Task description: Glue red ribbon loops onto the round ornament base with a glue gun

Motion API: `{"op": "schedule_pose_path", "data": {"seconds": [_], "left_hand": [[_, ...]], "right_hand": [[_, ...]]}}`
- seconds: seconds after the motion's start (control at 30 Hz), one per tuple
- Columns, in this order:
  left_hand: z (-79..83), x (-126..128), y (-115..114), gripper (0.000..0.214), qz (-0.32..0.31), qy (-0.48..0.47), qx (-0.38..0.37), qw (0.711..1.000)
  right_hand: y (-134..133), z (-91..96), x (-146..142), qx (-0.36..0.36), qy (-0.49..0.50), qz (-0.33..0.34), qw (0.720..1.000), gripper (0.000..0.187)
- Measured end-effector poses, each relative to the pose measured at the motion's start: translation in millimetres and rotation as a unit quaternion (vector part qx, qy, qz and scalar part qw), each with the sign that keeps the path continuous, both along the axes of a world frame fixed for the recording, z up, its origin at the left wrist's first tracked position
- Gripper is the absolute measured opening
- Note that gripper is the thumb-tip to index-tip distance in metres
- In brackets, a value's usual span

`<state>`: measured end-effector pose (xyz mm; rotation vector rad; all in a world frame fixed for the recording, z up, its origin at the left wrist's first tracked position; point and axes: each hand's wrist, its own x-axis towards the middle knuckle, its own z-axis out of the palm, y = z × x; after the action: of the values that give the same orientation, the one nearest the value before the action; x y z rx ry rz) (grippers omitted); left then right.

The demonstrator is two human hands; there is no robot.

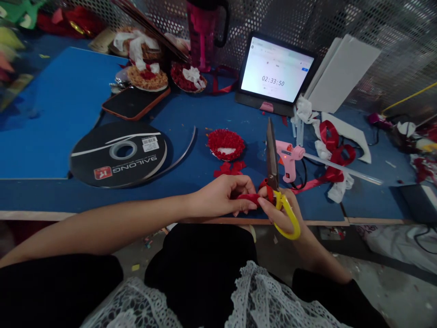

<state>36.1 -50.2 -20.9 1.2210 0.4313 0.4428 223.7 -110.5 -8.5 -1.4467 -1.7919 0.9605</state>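
Folded red fabric strip (250, 197)
The left hand (223, 196) and right hand (276, 214) pinch it; the right also holds yellow-handled metal scissors (272, 166).

Red ribbon (249, 197) beside yellow-handled scissors (272, 176), blades forward

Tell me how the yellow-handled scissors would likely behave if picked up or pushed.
The scissors should be stiff: their long blades look metallic. They may feel blade-heavy, since the yellow handles look plastic. Those loops make rolling unlikely.
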Motion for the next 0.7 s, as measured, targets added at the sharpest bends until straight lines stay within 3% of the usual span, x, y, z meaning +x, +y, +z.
{"op": "schedule_pose_path", "data": {"seconds": [0.13,0.23,0.37,0.53,0.7], "left_hand": [[-0.7,-1,2,0.018,0.0,0.013,0.033,0.999],[1.0,-3,3,0.018,0.011,0.032,0.057,0.998],[4.3,-5,4,0.018,0.052,0.023,0.058,0.997],[5.3,-5,6,0.021,0.111,-0.014,0.043,0.993],[5.0,-5,8,0.025,0.186,-0.06,0.015,0.981]], "right_hand": [[-1,-2.3,3,0.027,0.023,-0.037,0.999,0.025],[-4,-13.4,13,0.003,0.077,-0.027,0.997,0.029],[-8,-26.0,29,-0.064,0.172,0.063,0.981,0.069],[-17,-14.4,45,-0.145,0.094,0.137,0.975,0.102],[-29,8.0,51,-0.098,-0.01,0.135,0.986,0.095]]}}
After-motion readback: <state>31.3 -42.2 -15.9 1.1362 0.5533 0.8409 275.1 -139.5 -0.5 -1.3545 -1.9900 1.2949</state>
